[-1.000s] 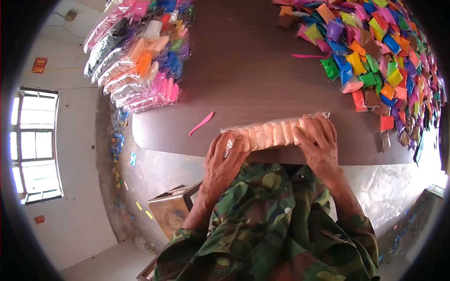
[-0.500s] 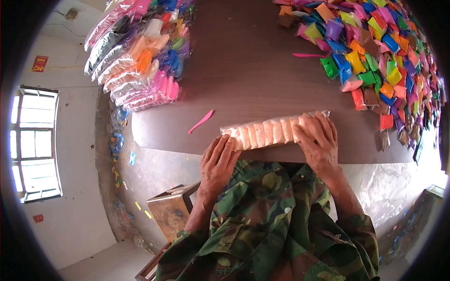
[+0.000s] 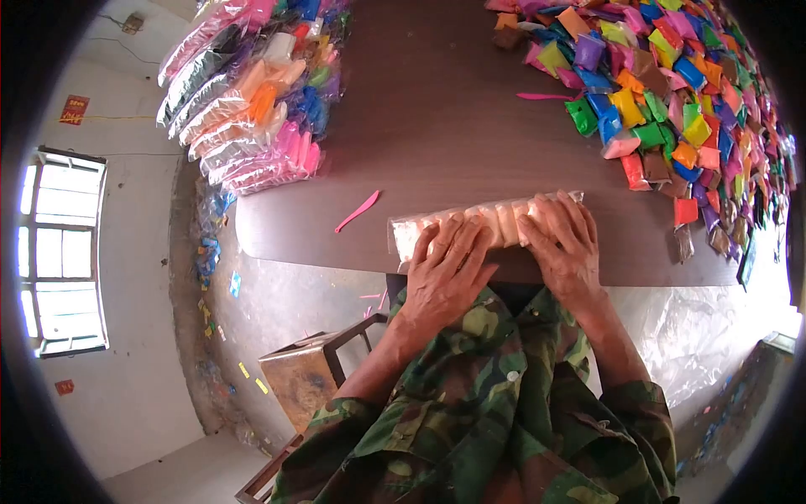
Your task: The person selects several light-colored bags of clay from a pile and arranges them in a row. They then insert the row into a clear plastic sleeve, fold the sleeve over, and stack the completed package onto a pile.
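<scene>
A long clear plastic pack of pale peach, roll-like pieces (image 3: pixel 506 223) lies across the table near its front edge. My left hand (image 3: pixel 447 267) rests on the left half of the pack, its fingers stretched over the top and slightly apart. On the right end, my right hand (image 3: pixel 564 244) lies with spread fingers reaching toward the far edge of the wrap. Both palms face down and touch the pack. A pink plastic knife-like tool (image 3: pixel 358 212) lies to the left of it.
Bagged colourful pieces (image 3: pixel 252 109) are stacked at the back left of the brown table (image 3: pixel 420 109). Many small coloured packets (image 3: pixel 663 109) spread over the right side, with another pink tool (image 3: pixel 541 97) beside them. A wooden stool (image 3: pixel 298 382) stands below at left.
My left hand has moved from the pack's left end rightward onto its top, uncovering that end. My right hand stays at the right end. The view has shifted slightly.
</scene>
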### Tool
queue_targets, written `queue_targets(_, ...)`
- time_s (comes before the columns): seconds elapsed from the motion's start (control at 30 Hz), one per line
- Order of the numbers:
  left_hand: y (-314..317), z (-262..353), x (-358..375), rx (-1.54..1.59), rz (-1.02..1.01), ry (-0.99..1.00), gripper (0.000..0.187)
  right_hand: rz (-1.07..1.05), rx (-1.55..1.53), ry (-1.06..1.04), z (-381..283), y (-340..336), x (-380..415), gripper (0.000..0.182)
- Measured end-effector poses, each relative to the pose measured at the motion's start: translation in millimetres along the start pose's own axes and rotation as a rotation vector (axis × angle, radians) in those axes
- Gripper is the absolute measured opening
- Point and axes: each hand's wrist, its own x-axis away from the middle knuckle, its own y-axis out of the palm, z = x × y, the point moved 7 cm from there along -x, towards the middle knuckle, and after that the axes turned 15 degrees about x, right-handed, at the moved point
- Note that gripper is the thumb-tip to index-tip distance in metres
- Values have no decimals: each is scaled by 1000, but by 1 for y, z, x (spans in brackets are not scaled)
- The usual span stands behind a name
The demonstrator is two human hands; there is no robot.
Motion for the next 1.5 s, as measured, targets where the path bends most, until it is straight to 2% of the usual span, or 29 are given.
queue_targets(0.07,-3,-7,7,-18,-3,3,56,4,-10,6,-1,0,-1,37)
queue_targets(0.27,-27,-52,51,36,125,-264,67,-12,3,11,-1,3,1,41)
queue_targets(0.3,-28,-54,54,39,115,-252,72,-12,1,14,-2,3,1,42)
queue_targets(0.5,-36,-60,56,103,100,-293,73,-8,10,18,0,4,1,42)
queue_targets(0.6,-53,-61,50,18,122,-255,75,-12,15,23,-1,3,1,43)
queue_targets(0.73,-57,-69,23,107,46,-236,69,-29,8,21,0,4,1,41)
queue_targets(0.77,-54,-77,22,155,27,-234,58,-29,7,21,-1,5,1,40)
queue_targets(0.87,-57,-98,28,343,51,-229,44,-32,7,23,-2,4,-1,38)
queue_targets(0.9,-64,-97,21,347,80,-237,32,-35,7,24,-2,4,1,39)
queue_targets(1.03,-80,-116,13,523,181,-418,27,-37,-6,14,-3,3,-1,41)
queue_targets(1.13,-71,-131,19,628,-59,-529,27,-38,-11,8,-2,3,-1,44)
queue_targets(1.23,-70,-130,22,565,-100,-528,29,-44,-8,6,-3,3,-2,46)
queue_targets(1.33,-71,-146,31,550,-61,-570,30,-6,-33,16,-2,1,-1,45)
queue_targets(1.5,-76,-137,24,538,72,-538,29,21,-63,42,0,-1,0,42)
